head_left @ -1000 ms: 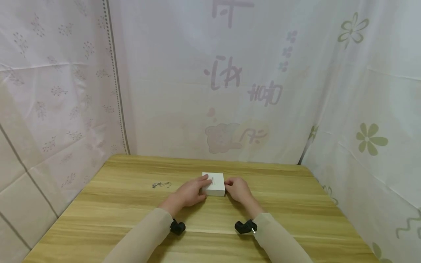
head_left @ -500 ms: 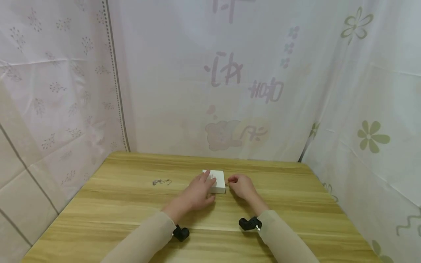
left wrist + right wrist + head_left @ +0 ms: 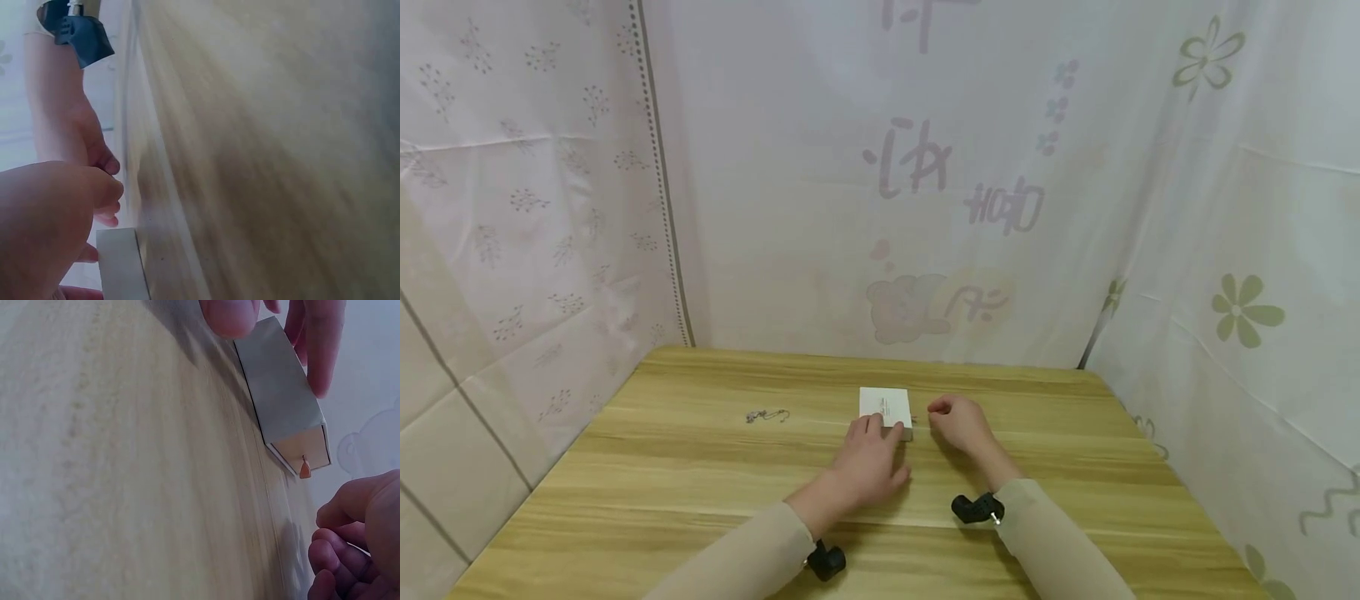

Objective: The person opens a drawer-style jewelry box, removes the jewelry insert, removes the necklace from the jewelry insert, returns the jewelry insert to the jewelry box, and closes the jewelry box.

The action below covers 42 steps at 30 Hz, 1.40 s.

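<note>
A small white box (image 3: 883, 402) with printing on its lid lies flat on the wooden table. From its right end, which shows a tan inner face, sticks a short orange-brown ribbon tab (image 3: 305, 467). My left hand (image 3: 867, 465) rests its fingertips on the box's top near the front edge, thumb held off to the side. To the right and apart from the box, my right hand (image 3: 959, 423) has its fingers curled, thumb close to the forefinger. Nothing shows between those fingers in the right wrist view.
A thin silvery chain (image 3: 767, 415), like a necklace or bracelet, lies on the table (image 3: 700, 475) left of the box. Patterned cloth curtains (image 3: 790, 250) hang around the table's back and sides.
My right hand has drawn away from the box to the right, and the ribbon tab shows. My left hand has shifted right and nearer, from the box's left side to its front edge.
</note>
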Motion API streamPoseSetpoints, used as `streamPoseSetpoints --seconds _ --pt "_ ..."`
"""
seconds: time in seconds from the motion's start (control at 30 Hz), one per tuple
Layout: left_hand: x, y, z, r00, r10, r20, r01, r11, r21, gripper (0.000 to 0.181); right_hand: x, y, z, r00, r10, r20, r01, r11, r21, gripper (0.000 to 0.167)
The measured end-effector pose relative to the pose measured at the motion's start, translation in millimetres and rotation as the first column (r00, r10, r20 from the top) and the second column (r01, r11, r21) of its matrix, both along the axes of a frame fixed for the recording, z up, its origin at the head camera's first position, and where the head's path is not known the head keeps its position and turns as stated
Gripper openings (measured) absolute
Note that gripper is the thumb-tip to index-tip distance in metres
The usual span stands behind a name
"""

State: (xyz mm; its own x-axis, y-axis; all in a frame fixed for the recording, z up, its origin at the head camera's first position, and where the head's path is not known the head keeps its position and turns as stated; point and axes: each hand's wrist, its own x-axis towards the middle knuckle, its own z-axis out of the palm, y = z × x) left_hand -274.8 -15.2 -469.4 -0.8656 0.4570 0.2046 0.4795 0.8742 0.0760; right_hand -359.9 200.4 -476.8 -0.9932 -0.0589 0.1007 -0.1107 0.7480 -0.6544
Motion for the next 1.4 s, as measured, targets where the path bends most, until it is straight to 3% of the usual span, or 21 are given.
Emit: streamPoseSetpoints --seconds 0.17,0.4,0.63,0.87,1.0,1.4 --pt "-6.5 -0.3 -2.7 1.0 0.012 0.011 -0.012 1.0 -0.001 0.072 0.3 0.9 1.0 1.0 -0.002 0.0 0.002 1.0 -0.009 0.017" --pt "-31.2 -0.2 -7.3 0.998 0.046 0.037 -0.046 0.999 0.009 0.074 1.9 2.0 1.9 1.0 -0.002 0.007 0.002 1.0 -0.009 0.015" --pt "-55.6 2.3 -4.1 0.993 0.073 0.094 -0.076 0.997 0.031 0.074 3.8 2.8 0.1 1.0 -0.007 0.004 0.007 1.0 -0.006 0.014" --pt "-78.7 7.0 -8.6 0.971 0.112 0.212 -0.124 0.991 0.04 0.084 6.0 1.4 1.2 1.0 -0.002 0.006 0.002 1.0 -0.004 0.016" --pt "-91.4 7.3 -15.0 0.961 0.14 0.239 -0.149 0.989 0.02 0.087 7.1 -0.5 1.6 1.0 0.003 0.001 -0.003 1.0 -0.011 0.016" --pt "-94.0 0.5 -10.1 0.961 0.14 0.238 -0.15 0.988 0.023 0.088 9.3 -2.1 -0.3 1.0 0.003 0.009 -0.003 1.0 -0.02 0.016"
